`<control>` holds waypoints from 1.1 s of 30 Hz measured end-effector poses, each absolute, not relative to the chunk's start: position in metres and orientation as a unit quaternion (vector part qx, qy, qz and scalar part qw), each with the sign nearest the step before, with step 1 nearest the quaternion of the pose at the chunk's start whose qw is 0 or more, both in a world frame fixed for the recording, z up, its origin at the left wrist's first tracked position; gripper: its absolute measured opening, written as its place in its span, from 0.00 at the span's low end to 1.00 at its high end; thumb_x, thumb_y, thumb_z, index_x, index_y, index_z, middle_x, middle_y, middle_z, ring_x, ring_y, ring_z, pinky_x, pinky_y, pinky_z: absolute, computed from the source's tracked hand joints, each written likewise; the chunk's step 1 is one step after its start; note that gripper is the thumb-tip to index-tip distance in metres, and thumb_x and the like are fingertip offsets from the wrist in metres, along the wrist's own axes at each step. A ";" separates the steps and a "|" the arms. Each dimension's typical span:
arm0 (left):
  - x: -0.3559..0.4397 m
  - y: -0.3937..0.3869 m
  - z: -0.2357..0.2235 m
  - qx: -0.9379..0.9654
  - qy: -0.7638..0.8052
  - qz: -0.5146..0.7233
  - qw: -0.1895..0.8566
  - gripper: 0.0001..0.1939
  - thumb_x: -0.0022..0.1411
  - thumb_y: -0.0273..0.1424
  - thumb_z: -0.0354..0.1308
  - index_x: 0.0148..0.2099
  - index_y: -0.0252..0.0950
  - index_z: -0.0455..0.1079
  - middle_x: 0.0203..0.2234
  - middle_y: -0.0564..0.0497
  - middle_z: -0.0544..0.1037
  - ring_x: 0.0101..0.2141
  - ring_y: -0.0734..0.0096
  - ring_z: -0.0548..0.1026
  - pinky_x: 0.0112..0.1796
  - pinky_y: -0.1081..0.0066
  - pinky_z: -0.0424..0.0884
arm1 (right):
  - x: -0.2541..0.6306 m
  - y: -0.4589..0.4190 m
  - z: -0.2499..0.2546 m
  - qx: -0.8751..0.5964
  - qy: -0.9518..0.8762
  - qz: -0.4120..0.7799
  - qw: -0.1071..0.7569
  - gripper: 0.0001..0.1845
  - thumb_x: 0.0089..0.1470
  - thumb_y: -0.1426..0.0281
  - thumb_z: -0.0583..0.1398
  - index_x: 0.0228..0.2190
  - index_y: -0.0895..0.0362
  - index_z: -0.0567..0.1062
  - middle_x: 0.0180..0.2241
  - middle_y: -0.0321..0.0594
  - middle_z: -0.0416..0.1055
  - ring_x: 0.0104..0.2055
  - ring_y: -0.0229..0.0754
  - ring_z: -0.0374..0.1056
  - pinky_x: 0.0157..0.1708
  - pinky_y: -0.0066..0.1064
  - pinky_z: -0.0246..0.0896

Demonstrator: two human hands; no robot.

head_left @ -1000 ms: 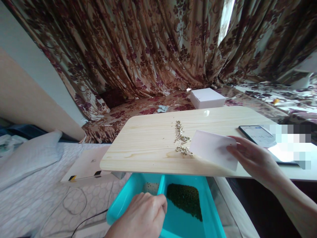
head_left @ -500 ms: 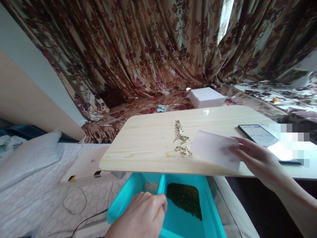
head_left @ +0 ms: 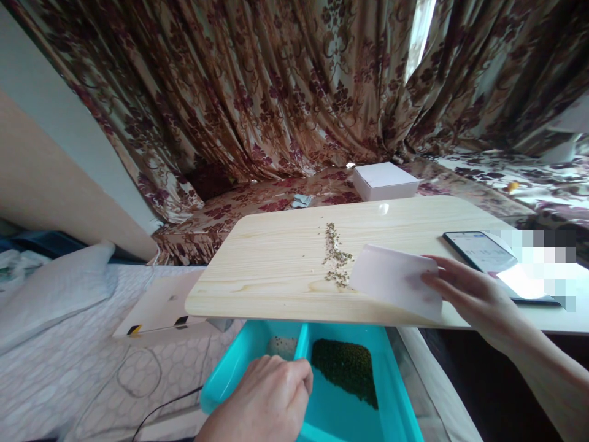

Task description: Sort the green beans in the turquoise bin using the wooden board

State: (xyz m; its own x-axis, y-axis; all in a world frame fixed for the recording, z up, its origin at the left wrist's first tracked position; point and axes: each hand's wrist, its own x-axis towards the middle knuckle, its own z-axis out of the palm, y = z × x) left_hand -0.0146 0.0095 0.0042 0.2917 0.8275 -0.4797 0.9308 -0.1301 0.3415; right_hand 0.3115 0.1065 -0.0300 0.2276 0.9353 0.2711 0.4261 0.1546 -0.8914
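A white sheet of paper (head_left: 396,279) is pinched in my right hand (head_left: 464,294), tilted, with its left edge at the table by a scattered line of small green-brown grains (head_left: 335,258). Those grains run from mid-table towards its near edge. Below that edge, my left hand (head_left: 269,393) is closed on the divider of a turquoise box (head_left: 391,368); its fingertips are hidden. In the box's right compartment lies a heap of dark green grains (head_left: 347,368). Its left compartment holds a few pale grains with dark specks (head_left: 283,347), partly behind my hand.
A phone (head_left: 488,252) lies at the right of the wooden table (head_left: 262,264). Behind the table stands a white box (head_left: 386,181) beside a small pale cloth (head_left: 301,201). At the left are a bed (head_left: 55,350), a white flat carton (head_left: 159,307) and a cable (head_left: 165,402).
The paper shifts slightly right, then back left against the near end of the grain line. My left hand stays on the box.
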 end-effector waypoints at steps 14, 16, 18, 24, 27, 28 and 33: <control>-0.015 0.009 0.004 0.750 0.582 -0.084 0.304 0.18 0.71 0.26 0.42 0.43 0.40 0.75 0.39 0.47 0.81 0.46 0.55 0.76 0.48 0.62 0.66 | 0.308 0.104 -0.027 -0.577 -0.495 0.347 0.549 0.26 0.27 0.49 0.75 0.30 0.49 0.82 0.25 0.39 0.82 0.31 0.50 0.81 0.32 0.36 0.79; -0.013 0.010 0.005 0.751 0.580 -0.081 0.304 0.19 0.71 0.26 0.41 0.43 0.40 0.75 0.39 0.46 0.81 0.46 0.55 0.76 0.48 0.62 0.66 | 0.307 0.105 -0.028 -0.580 -0.500 0.335 0.548 0.26 0.28 0.49 0.75 0.29 0.50 0.81 0.25 0.39 0.82 0.31 0.49 0.80 0.31 0.35 0.79; -0.013 0.011 0.005 0.751 0.582 -0.082 0.303 0.18 0.70 0.26 0.42 0.43 0.40 0.75 0.39 0.46 0.81 0.45 0.55 0.76 0.48 0.62 0.66 | 0.307 0.106 -0.031 -0.579 -0.509 0.332 0.543 0.26 0.30 0.48 0.75 0.29 0.51 0.81 0.26 0.40 0.82 0.32 0.49 0.81 0.31 0.35 0.79; -0.014 0.009 0.003 0.753 0.582 -0.074 0.297 0.18 0.70 0.26 0.42 0.42 0.40 0.75 0.38 0.47 0.81 0.45 0.56 0.76 0.47 0.64 0.65 | 0.311 0.104 -0.034 -0.581 -0.515 0.342 0.529 0.30 0.32 0.48 0.74 0.37 0.51 0.83 0.29 0.41 0.83 0.36 0.52 0.81 0.36 0.39 0.80; -0.015 0.009 0.001 0.755 0.581 -0.072 0.297 0.18 0.70 0.26 0.42 0.42 0.40 0.74 0.38 0.47 0.80 0.45 0.56 0.76 0.47 0.64 0.65 | 0.311 0.105 -0.033 -0.588 -0.517 0.329 0.528 0.30 0.31 0.48 0.74 0.36 0.51 0.82 0.28 0.41 0.82 0.35 0.52 0.81 0.35 0.39 0.80; -0.015 0.009 0.001 0.754 0.581 -0.073 0.297 0.18 0.70 0.25 0.42 0.42 0.40 0.74 0.39 0.47 0.80 0.45 0.56 0.76 0.47 0.64 0.65 | 0.310 0.105 -0.033 -0.590 -0.517 0.328 0.526 0.31 0.31 0.48 0.74 0.37 0.52 0.82 0.28 0.41 0.83 0.35 0.52 0.81 0.34 0.38 0.80; -0.015 0.009 0.001 0.757 0.579 -0.072 0.296 0.18 0.71 0.25 0.43 0.43 0.41 0.74 0.39 0.48 0.81 0.46 0.57 0.76 0.47 0.65 0.65 | 0.310 0.104 -0.032 -0.579 -0.527 0.351 0.514 0.30 0.33 0.48 0.73 0.38 0.51 0.82 0.28 0.41 0.83 0.36 0.52 0.82 0.36 0.38 0.80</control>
